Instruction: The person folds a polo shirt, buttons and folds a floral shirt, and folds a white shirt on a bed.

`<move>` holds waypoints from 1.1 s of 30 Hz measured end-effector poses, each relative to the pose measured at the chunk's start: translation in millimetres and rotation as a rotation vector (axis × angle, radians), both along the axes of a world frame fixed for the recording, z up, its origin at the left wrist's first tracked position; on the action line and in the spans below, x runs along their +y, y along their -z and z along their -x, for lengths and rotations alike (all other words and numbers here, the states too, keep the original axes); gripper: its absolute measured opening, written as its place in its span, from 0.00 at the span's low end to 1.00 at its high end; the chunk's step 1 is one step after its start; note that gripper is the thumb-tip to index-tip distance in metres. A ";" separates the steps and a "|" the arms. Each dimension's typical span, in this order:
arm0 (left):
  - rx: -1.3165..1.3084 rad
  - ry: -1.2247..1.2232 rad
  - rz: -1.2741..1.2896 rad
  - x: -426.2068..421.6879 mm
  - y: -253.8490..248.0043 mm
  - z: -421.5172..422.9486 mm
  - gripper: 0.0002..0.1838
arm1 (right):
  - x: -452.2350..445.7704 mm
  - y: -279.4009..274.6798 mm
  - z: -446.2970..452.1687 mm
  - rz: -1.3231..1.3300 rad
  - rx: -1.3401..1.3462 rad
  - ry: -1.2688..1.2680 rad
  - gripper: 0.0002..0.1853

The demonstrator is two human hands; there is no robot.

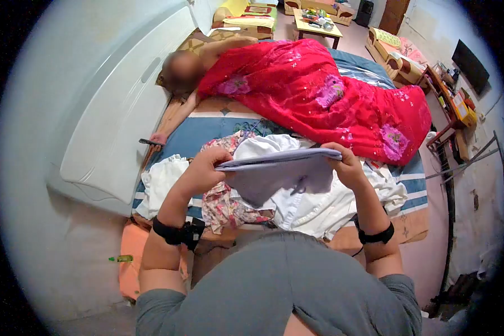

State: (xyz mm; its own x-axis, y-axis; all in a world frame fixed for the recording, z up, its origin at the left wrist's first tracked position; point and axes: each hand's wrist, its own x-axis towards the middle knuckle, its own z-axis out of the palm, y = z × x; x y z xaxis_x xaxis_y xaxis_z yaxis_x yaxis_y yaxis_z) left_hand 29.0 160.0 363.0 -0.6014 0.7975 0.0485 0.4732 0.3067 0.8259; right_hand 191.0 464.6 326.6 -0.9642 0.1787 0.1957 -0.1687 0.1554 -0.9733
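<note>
A lavender-grey garment (263, 179) is stretched between my two hands above the bed, its upper edge folded and pulled nearly straight. My left hand (210, 168) pinches the left end of that edge. At the right end, my right hand (346, 166) grips the cloth with bent fingers. The lower part hangs down loosely; its exact kind is unclear. Below it lie white clothes (313, 215) and a floral cloth (229, 210), partly hidden by the garment. Another white cloth pile (165, 182) rests left of my left forearm.
A person lies under a red floral blanket (297, 84) across the bed's far side, one hand on a dark phone-like object (150, 142). The pale headboard (112, 112) stands left. An orange cover (130, 269) with a small bottle (123, 258) is at lower left.
</note>
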 end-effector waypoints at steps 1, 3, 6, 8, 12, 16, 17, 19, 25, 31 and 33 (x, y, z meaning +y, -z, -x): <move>-0.035 -0.031 -0.025 -1.1 2.4 -0.4 0.08 | 1.6 3.5 -0.2 0.008 -0.026 -0.029 0.09; -0.076 -0.040 0.014 1.5 15.1 5.1 0.09 | 3.1 16.0 6.8 0.071 -0.047 -0.074 0.09; -0.064 -0.068 0.120 10.5 58.9 24.5 0.09 | 4.8 38.0 21.0 0.062 -0.143 -0.011 0.09; -0.075 -0.082 0.094 18.9 72.9 32.8 0.09 | 15.1 61.7 31.6 0.070 -0.158 -0.016 0.10; 0.047 -0.165 0.062 32.6 83.0 50.9 0.08 | 20.2 79.4 54.8 0.011 -0.154 0.087 0.12; 0.105 -0.242 -0.046 36.9 68.6 48.6 0.09 | 21.4 90.6 66.1 0.015 -0.044 0.108 0.15; 0.117 -0.214 -0.060 35.0 69.0 52.2 0.10 | 18.9 90.8 65.4 0.044 -0.061 0.111 0.16; 0.090 -0.178 -0.044 20.8 98.3 49.6 0.12 | 15.6 107.8 60.9 -0.110 -0.012 0.112 0.17; 0.428 0.218 0.216 -28.1 245.6 12.2 0.09 | -20.1 216.8 11.9 -0.588 -0.004 -0.073 0.21; 0.367 0.501 0.564 -63.7 416.7 -64.6 0.09 | -78.6 371.0 -82.1 -0.786 -0.332 -0.278 0.15; 0.405 0.504 0.607 -57.5 428.6 -84.4 0.09 | -92.0 389.9 -95.3 -0.848 -0.351 -0.302 0.14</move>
